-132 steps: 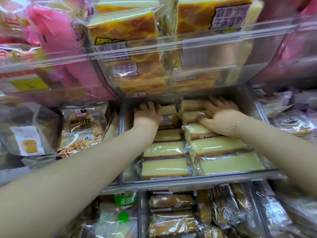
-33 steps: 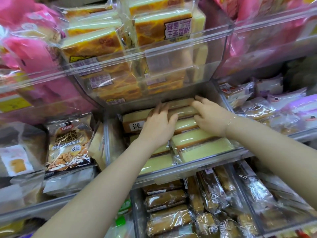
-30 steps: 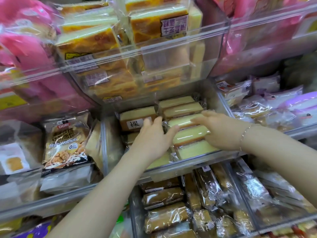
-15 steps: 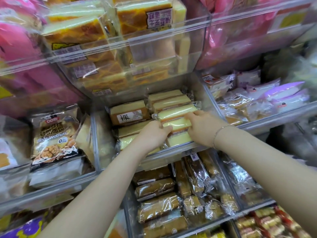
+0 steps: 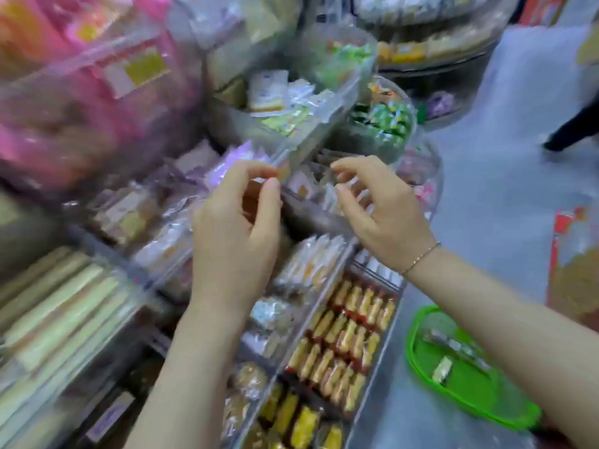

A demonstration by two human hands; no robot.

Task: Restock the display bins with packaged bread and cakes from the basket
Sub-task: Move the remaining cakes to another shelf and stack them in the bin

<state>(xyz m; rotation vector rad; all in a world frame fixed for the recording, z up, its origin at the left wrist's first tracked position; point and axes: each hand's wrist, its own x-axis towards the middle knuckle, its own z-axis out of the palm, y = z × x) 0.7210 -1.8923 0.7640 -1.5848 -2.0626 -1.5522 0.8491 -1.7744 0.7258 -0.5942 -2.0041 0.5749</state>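
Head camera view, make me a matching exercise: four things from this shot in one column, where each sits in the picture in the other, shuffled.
Things:
1. green basket
2. pale yellow cake slices
3. pink packages
4. left hand

Places:
A. upper left
B. lower right, on the floor
C. middle, fingers loosely curled, holding nothing
D. lower left, in a clear bin

Pairs: 1-B, 2-D, 3-A, 4-C

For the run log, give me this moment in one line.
left hand: empty, raised | right hand: empty, raised | green basket: on floor
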